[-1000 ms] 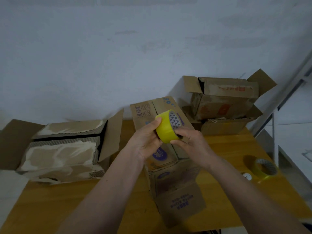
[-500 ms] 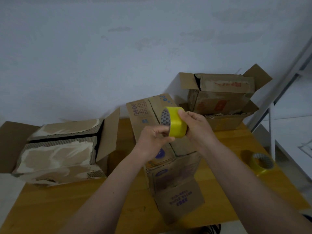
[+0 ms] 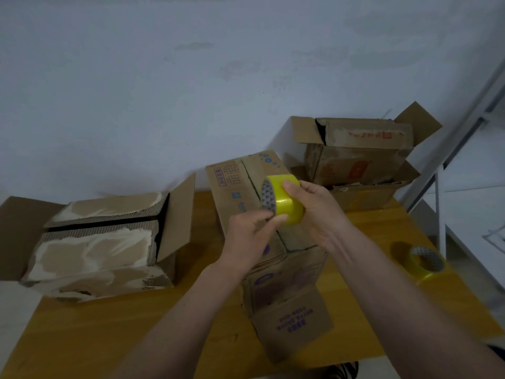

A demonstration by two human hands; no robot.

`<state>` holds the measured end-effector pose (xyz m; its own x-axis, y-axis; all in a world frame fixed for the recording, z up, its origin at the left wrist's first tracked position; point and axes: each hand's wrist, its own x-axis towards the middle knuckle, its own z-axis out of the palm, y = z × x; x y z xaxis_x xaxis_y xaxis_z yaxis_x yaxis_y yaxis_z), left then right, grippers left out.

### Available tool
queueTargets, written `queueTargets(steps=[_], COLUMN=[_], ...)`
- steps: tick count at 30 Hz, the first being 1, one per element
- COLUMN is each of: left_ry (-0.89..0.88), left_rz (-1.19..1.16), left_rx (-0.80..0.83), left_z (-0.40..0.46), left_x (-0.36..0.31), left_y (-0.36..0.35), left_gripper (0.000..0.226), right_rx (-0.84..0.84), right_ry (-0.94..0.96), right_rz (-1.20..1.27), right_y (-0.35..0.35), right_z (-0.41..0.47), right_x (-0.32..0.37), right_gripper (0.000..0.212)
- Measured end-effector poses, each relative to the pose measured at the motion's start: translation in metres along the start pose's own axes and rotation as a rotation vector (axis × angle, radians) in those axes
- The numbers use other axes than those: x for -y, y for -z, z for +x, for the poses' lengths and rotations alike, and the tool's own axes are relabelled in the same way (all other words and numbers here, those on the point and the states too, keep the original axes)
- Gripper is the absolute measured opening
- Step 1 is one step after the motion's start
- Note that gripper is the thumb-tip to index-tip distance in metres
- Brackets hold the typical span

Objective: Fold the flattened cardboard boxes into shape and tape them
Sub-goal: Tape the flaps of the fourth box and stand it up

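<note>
A yellow tape roll (image 3: 287,198) is held up over the middle box (image 3: 240,184), a brown carton with blue print standing on the wooden table (image 3: 114,332). My right hand (image 3: 317,212) grips the roll from the right, thumb on its top. My left hand (image 3: 251,236) pinches the roll's lower left edge with thumb and fingers. The box's flap (image 3: 292,326) hangs toward me at the table's front.
A torn open carton (image 3: 95,247) lies at the left. A stack of two open cartons (image 3: 360,160) stands at the back right by the wall. A second yellow tape roll (image 3: 426,263) lies near the table's right edge. White metal rails (image 3: 440,203) stand beyond that edge.
The roll has been turned and shifted right: my right hand now wraps it from the right, and my left hand has moved from gripping its side to pinching its lower edge.
</note>
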<state>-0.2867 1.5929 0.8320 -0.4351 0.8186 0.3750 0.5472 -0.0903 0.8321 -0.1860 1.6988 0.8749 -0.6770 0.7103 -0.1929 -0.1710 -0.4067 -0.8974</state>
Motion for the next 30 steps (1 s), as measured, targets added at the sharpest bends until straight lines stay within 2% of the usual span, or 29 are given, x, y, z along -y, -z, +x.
queueTargets(steps=[3,5,7,10,13,15,18,19,21,23,25,27,30], left_ry=[0.192,0.210,0.136,-0.188,-0.252,-0.145,0.190,0.217,0.083,-0.141,-0.194,-0.049,0.214], left_rz=[-0.221,-0.271,-0.189,0.191,0.295,0.241,-0.177,-0.249,-0.120,0.164,0.274,0.147,-0.234], left_rx=[-0.106,-0.093,-0.042,-0.033,-0.036,-0.058,-0.060,-0.073,-0.075,-0.066,-0.048,-0.050,-0.086], left_z=[0.008,0.010,0.007,0.006,0.004,0.003,0.007,0.009,0.011,0.009,0.008,0.008,0.015], left_x=[-0.007,-0.005,-0.003,0.010,0.016,0.014,0.001,-0.001,0.002,0.008,0.013,0.008,-0.005], left_y=[0.004,0.006,0.008,0.009,0.009,0.008,0.008,0.009,0.011,0.012,0.013,0.012,0.010], left_gripper=[0.022,0.009,0.004,0.013,0.017,0.017,0.015,0.012,0.012,0.015,0.016,0.016,0.012], right_rx=[0.119,0.136,0.111,0.000,-0.048,-0.017,0.072,0.090,0.080,0.036,0.002,0.019,0.082], right_ry=[0.091,0.118,0.103,0.017,-0.025,-0.010,0.057,0.079,0.081,0.067,0.058,0.047,0.075], right_rz=[-0.026,-0.049,-0.058,0.005,0.040,0.062,0.042,0.025,0.010,0.003,-0.009,0.010,0.001], right_y=[-0.002,-0.002,-0.003,-0.005,-0.009,-0.009,-0.010,-0.010,-0.010,-0.011,-0.011,-0.011,-0.012], right_z=[-0.004,-0.004,-0.004,-0.003,-0.001,0.000,0.000,0.001,0.002,0.002,0.003,0.003,0.005], right_x=[-0.004,-0.004,-0.002,0.003,0.002,-0.002,-0.006,-0.007,-0.006,-0.003,-0.002,-0.003,-0.007], right_gripper=[0.020,0.022,0.022,0.032,0.046,0.047,0.034,0.029,0.025,0.030,0.037,0.036,0.024])
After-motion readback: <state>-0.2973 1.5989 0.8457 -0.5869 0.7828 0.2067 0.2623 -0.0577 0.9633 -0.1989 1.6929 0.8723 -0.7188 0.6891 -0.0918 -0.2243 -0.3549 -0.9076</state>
